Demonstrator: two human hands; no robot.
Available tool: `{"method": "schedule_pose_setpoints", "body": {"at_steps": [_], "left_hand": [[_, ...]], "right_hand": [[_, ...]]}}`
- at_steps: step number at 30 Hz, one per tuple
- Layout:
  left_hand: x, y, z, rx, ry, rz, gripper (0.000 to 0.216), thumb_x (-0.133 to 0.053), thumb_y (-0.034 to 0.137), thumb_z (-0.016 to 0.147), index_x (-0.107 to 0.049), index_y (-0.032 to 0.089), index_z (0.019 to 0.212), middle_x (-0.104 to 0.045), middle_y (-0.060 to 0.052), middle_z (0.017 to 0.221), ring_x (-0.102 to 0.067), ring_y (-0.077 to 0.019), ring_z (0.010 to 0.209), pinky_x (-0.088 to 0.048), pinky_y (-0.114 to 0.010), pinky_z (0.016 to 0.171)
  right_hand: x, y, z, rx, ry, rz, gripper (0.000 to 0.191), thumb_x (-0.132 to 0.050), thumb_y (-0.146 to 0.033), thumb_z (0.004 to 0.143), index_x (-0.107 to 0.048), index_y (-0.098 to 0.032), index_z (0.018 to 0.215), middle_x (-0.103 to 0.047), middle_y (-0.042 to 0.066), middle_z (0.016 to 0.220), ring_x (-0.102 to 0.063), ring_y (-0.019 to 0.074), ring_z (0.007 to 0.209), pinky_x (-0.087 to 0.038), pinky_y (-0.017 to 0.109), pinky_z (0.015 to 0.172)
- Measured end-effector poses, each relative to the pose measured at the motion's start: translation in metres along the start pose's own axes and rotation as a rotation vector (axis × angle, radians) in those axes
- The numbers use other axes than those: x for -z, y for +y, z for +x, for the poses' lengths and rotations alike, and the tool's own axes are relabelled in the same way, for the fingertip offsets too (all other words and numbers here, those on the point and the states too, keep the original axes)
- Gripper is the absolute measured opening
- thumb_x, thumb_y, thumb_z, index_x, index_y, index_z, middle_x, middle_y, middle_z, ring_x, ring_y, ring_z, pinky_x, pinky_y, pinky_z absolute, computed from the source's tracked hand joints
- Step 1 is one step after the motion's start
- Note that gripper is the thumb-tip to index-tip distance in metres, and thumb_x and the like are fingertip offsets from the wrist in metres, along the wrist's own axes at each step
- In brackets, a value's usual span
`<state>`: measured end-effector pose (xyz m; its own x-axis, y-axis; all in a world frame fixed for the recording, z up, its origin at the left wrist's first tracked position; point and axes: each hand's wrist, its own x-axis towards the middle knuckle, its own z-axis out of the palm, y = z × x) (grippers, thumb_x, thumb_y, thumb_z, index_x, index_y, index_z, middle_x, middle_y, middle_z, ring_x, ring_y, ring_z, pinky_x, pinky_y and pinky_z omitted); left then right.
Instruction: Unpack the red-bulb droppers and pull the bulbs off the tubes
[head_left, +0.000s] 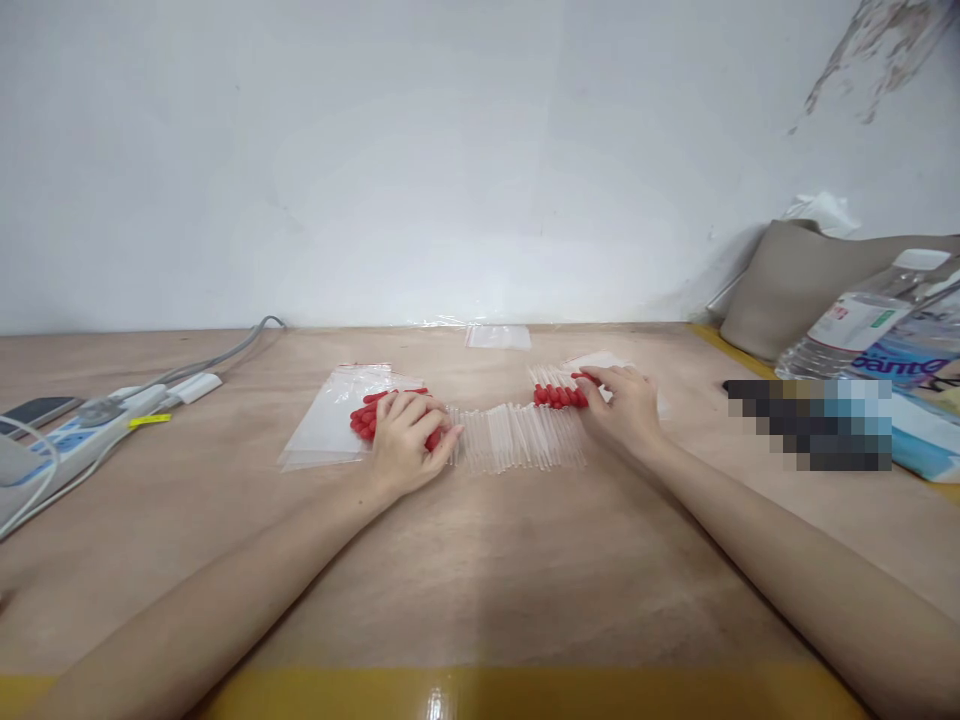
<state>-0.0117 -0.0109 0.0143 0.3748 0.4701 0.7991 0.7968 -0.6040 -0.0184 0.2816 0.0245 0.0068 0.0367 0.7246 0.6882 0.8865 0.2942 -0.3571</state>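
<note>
My left hand (409, 440) rests over a pile of small red rounded pieces (364, 420), its fingers curled down and one red piece showing between thumb and fingers. My right hand (624, 408) has thumb and fingertips closed at a red elongated piece (585, 377), by a neat row of the same red pieces (555, 396). Between my hands lies a row of thin clear sticks (510, 438), laid side by side. Clear plastic bags (324, 425) sit beneath and left of the left pile. The fingertips of my left hand are partly hidden.
Another clear bag (498, 337) lies by the wall. At the left are a power strip (112, 425) with cables and a phone (37, 412). A water bottle (840, 330), a grey-brown bag (765, 290) and a blue-white packet (915, 435) stand or lie at the right.
</note>
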Motion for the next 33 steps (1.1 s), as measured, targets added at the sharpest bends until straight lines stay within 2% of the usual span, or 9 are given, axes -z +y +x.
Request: {"method": "schedule_pose_setpoints", "body": {"at_steps": [3, 6, 8, 10, 12, 15, 21, 26, 33], "left_hand": [[-0.003, 0.011, 0.001, -0.025, -0.005, -0.012, 0.009, -0.056, 0.027, 0.079, -0.062, 0.020, 0.080, -0.064, -0.004, 0.090, -0.053, -0.0197, 0.088, -0.034, -0.038, 0.082], [-0.008, 0.019, 0.002, -0.078, 0.000, 0.009, 0.028, -0.054, 0.026, 0.081, -0.057, 0.021, 0.108, -0.059, -0.009, 0.110, -0.049, -0.0228, 0.102, -0.033, -0.041, 0.088], [-0.010, 0.022, 0.003, -0.127, 0.004, 0.032, 0.034, -0.055, 0.027, 0.082, -0.054, 0.022, 0.115, -0.056, -0.010, 0.118, -0.047, -0.0242, 0.108, -0.032, -0.042, 0.091], [-0.011, 0.022, 0.004, -0.176, 0.002, 0.040, 0.027, -0.055, 0.027, 0.082, -0.057, 0.025, 0.109, -0.059, -0.008, 0.112, -0.050, -0.0228, 0.104, -0.031, -0.042, 0.090], [-0.012, 0.022, 0.004, -0.213, -0.013, 0.030, 0.016, -0.055, 0.026, 0.083, -0.061, 0.026, 0.097, -0.065, -0.003, 0.094, -0.055, -0.0190, 0.089, -0.032, -0.041, 0.087], [-0.013, 0.021, 0.003, -0.220, -0.040, 0.014, 0.009, -0.054, 0.025, 0.084, -0.062, 0.024, 0.088, -0.065, 0.000, 0.075, -0.055, -0.0147, 0.073, -0.032, -0.038, 0.083], [-0.014, 0.022, 0.001, -0.227, -0.084, 0.003, 0.012, -0.052, 0.026, 0.085, -0.060, 0.021, 0.093, -0.065, -0.002, 0.082, -0.055, -0.0146, 0.076, -0.032, -0.036, 0.084], [-0.014, 0.027, 0.000, -0.257, -0.061, -0.016, 0.012, -0.051, 0.023, 0.086, -0.060, 0.021, 0.094, -0.066, 0.000, 0.076, -0.055, -0.0129, 0.070, -0.032, -0.035, 0.083], [-0.011, 0.030, -0.001, -0.280, -0.120, -0.014, 0.014, -0.047, 0.020, 0.086, -0.060, 0.019, 0.083, -0.063, 0.001, 0.065, -0.054, -0.0127, 0.064, -0.032, -0.037, 0.084]], "right_hand": [[0.002, -0.015, -0.005, 0.036, 0.035, 0.238, 0.024, -0.046, -0.032, 0.083, -0.063, -0.021, 0.096, -0.066, 0.004, 0.090, -0.056, 0.0172, 0.082, -0.036, 0.034, 0.080], [0.003, -0.036, -0.015, 0.105, -0.074, 0.427, 0.024, -0.046, -0.032, 0.084, -0.062, -0.021, 0.097, -0.067, 0.005, 0.093, -0.057, 0.0166, 0.085, -0.041, 0.031, 0.078], [0.003, -0.048, -0.023, 0.148, -0.155, 0.479, 0.023, -0.047, -0.031, 0.084, -0.062, -0.021, 0.098, -0.067, 0.004, 0.091, -0.058, 0.0169, 0.084, -0.041, 0.033, 0.080], [0.001, -0.055, -0.030, 0.183, -0.209, 0.499, 0.022, -0.047, -0.030, 0.084, -0.062, -0.022, 0.098, -0.067, 0.004, 0.087, -0.058, 0.0167, 0.079, -0.041, 0.034, 0.079], [0.000, -0.059, -0.035, 0.206, -0.236, 0.509, 0.021, -0.048, -0.031, 0.084, -0.063, -0.022, 0.097, -0.067, 0.003, 0.084, -0.057, 0.0162, 0.075, -0.041, 0.034, 0.077], [-0.001, -0.062, -0.037, 0.224, -0.263, 0.501, 0.019, -0.049, -0.030, 0.084, -0.063, -0.023, 0.095, -0.067, 0.002, 0.086, -0.057, 0.0158, 0.077, -0.039, 0.035, 0.080], [0.004, -0.068, -0.037, 0.175, -0.274, 0.483, 0.019, -0.048, -0.032, 0.085, -0.062, -0.023, 0.094, -0.067, 0.001, 0.084, -0.057, 0.0147, 0.076, -0.037, 0.033, 0.078], [0.007, -0.074, -0.038, 0.370, -0.263, 0.277, 0.022, -0.054, -0.040, 0.081, -0.064, -0.024, 0.092, -0.066, 0.002, 0.083, -0.053, 0.0154, 0.078, -0.030, 0.034, 0.078], [0.006, -0.078, -0.036, 0.604, -0.205, 0.029, 0.024, -0.045, -0.033, 0.087, -0.066, -0.024, 0.079, -0.062, 0.000, 0.063, -0.046, 0.0136, 0.069, -0.024, 0.036, 0.079]]}}
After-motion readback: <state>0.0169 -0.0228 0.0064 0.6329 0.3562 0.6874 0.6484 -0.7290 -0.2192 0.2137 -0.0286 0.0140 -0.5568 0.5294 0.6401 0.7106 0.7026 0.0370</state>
